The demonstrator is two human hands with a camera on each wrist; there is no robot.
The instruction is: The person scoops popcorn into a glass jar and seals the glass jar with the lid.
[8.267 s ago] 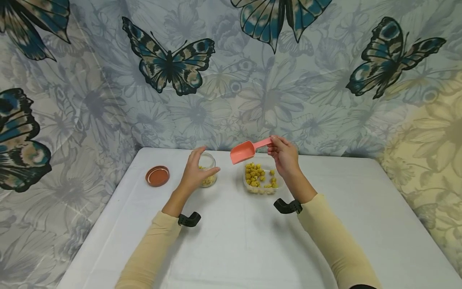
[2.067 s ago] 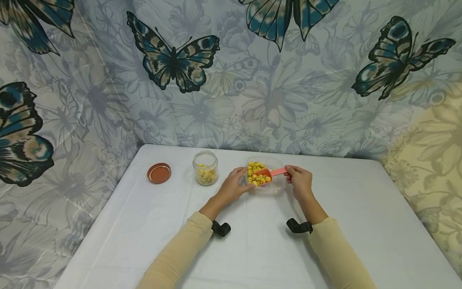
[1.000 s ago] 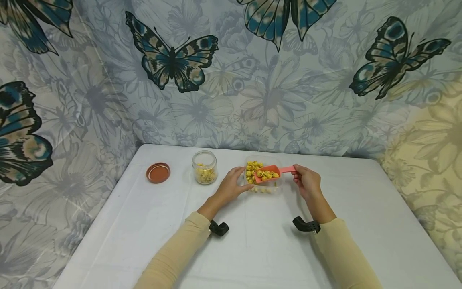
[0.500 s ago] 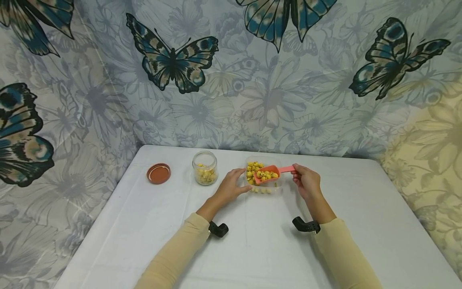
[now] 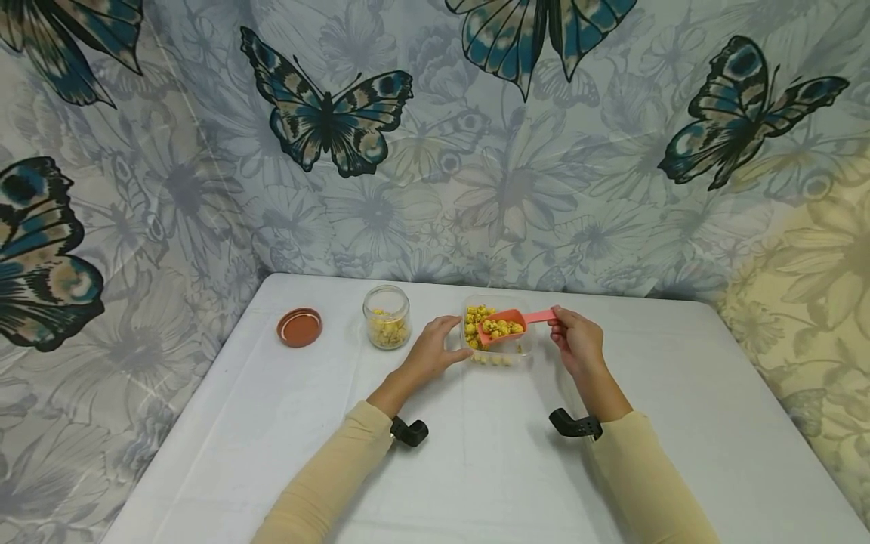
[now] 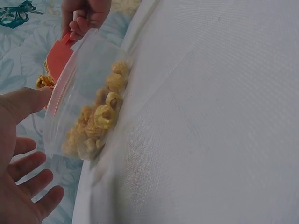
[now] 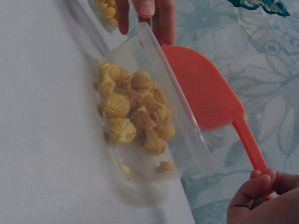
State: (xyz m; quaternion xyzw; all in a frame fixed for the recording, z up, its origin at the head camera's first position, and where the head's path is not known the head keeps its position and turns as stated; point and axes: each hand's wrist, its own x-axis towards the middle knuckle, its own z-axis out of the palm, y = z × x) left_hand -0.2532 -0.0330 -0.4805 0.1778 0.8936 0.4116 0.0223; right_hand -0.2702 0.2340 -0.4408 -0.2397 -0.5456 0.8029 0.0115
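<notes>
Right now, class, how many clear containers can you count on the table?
2: the jar, between the lid and the left hand, and the box, beneath the scoop. None seems hidden.

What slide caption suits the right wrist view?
Right hand holding a red scoop over a clear tub of popcorn, left hand beyond.

Scoop (image 5: 516, 319) right of centre is coral-red; popcorn (image 5: 503, 329), yellow. Lid (image 5: 299, 327), left: red-brown. Upper backdrop (image 5: 510, 189): grey-blue floral, teal-black butterflies (image 5: 327, 117).
</notes>
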